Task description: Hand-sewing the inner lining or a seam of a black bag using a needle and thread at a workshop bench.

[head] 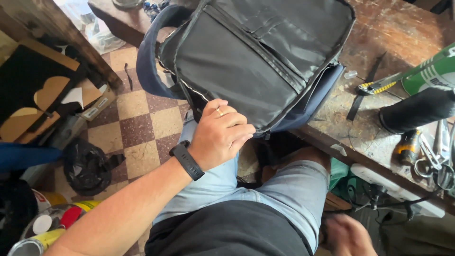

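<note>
Looks like a small repair or craft workshop, pretty lived-in. The scarred wooden tabletop (403,28) has scissors (433,159), a yellow-striped utility knife (379,86) and a loose black strap (364,87) on it, with cardboard patterns (45,95) and glue tins (38,239) down on the checkered tile floor (142,123).

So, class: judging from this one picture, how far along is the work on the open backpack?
Done: the backpack lies unzipped on the workbench, lining exposed. In hand: the left hand grips its lower edge; the right hand is blurred, low down. Left: the cutter and scissors lie untouched.
</note>
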